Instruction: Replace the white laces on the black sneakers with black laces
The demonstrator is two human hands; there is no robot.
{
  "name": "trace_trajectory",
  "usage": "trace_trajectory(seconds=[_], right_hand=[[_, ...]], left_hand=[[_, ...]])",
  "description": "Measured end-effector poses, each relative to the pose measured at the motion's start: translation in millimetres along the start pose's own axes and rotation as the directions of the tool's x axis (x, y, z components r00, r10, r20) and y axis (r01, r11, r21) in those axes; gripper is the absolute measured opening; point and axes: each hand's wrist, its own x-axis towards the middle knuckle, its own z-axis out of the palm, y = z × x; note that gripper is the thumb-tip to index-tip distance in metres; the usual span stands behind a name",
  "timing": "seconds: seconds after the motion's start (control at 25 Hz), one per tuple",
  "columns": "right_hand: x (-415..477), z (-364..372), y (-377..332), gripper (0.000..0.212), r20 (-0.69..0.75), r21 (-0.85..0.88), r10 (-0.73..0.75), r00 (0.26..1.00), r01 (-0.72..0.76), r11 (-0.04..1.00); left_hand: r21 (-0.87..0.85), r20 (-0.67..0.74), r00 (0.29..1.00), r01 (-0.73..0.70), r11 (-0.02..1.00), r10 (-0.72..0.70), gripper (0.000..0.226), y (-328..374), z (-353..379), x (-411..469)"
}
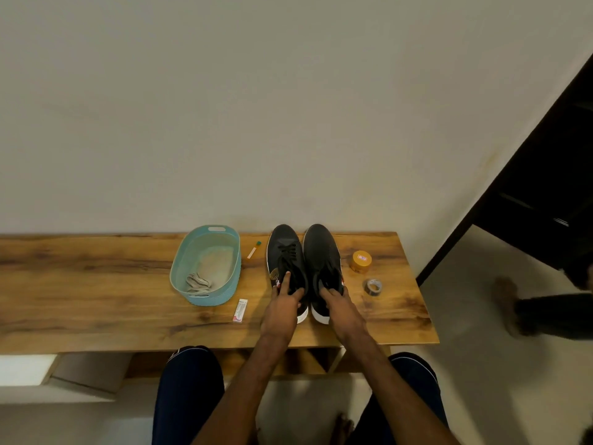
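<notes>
Pale, bare wall backs a long wooden tabletop [96, 268], and both black sneakers stand side by side on its right half, toes at the far edge against the wall and white-soled heels near the front edge. The left sneaker [284, 252] shows black laces [286, 252] threaded across its upper. The right sneaker [321, 248] is too dark over its eyelets to tell how it is laced.

The left hand [284, 305] grips the left sneaker at its collar, index finger laid straight up along the tongue and thumb over the opening. The right hand [338, 305] holds the right sneaker by the collar, its fingers seemingly hooked down inside the opening.

A light blue basket [179, 261] sits toward the middle of the tabletop, close to the far edge, with the white laces [197, 282] bundled at its near end. Between the basket and the left sneaker lies a small green-capped tube [253, 250], and a little white box [240, 310] lies nearer the front edge. Toward the right edge stand an orange jar [361, 261] and, just in front of it, a roll of tape [373, 286].
</notes>
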Motion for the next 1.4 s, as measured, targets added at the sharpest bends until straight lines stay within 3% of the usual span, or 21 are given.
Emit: trace_trajectory(seconds=[0.16,0.48,0.6,0.72,0.8,0.88,0.96,1.04,1.12,1.24,1.32,1.4], right_hand=[[0,3,1,0.051,-0.028,-0.028,0.009,1.000,-0.010,1.000],[-4,7,2,0.044,-0.019,-0.073,-0.014,1.000,0.012,0.997],[-8,2,14,0.043,-0.219,-0.077,-0.032,0.975,0.015,0.997],[-12,-10,40,0.044,-0.473,0.078,0.132,0.871,-0.109,0.991],[-8,-16,58,0.051,-0.402,0.114,0.275,0.873,-0.251,0.961],[1,-21,71,0.064,-0.229,0.095,0.338,0.913,-0.324,0.941],[9,-26,80,0.071,-0.039,0.028,0.285,0.958,-0.284,0.958],[16,-28,84,0.064,0.074,-0.147,0.232,0.970,-0.220,0.964],[18,-23,84,0.051,0.056,-0.247,0.236,0.970,-0.216,0.945],[12,-14,82,0.042,0.031,-0.220,0.235,0.971,-0.223,0.950],[5,-11,81,0.040,0.004,-0.136,0.218,0.976,-0.216,0.967],[-5,-11,73,0.040,-0.133,0.111,0.243,0.961,-0.229,0.967]], left_hand=[[-0.030,-0.027,1.000,-0.002,1.000,0.001,0.077,-4,7,-1],[-0.022,-0.014,1.000,-0.010,1.000,0.010,0.075,-8,3,-6],[0.048,-0.056,0.998,-0.021,0.999,0.023,0.075,-16,8,-15],[0.062,-0.140,0.990,0.003,0.998,0.005,0.078,-25,14,-29],[0.077,-0.170,0.984,0.060,0.995,-0.046,0.076,-32,18,-39],[0.127,-0.149,0.983,0.125,0.984,-0.106,0.078,-39,23,-46],[0.178,-0.126,0.978,0.187,0.966,-0.166,0.084,-48,27,-52],[0.210,-0.119,0.963,0.261,0.942,-0.240,0.084,-60,26,-55],[0.200,-0.107,0.946,0.322,0.925,-0.306,0.077,-73,23,-54],[0.192,-0.094,0.940,0.340,0.921,-0.328,0.065,-87,21,-50],[0.167,-0.126,0.946,0.319,0.933,-0.300,0.056,-92,19,-46],[0.102,-0.146,0.942,0.318,0.943,-0.302,0.045,-97,14,-43]])
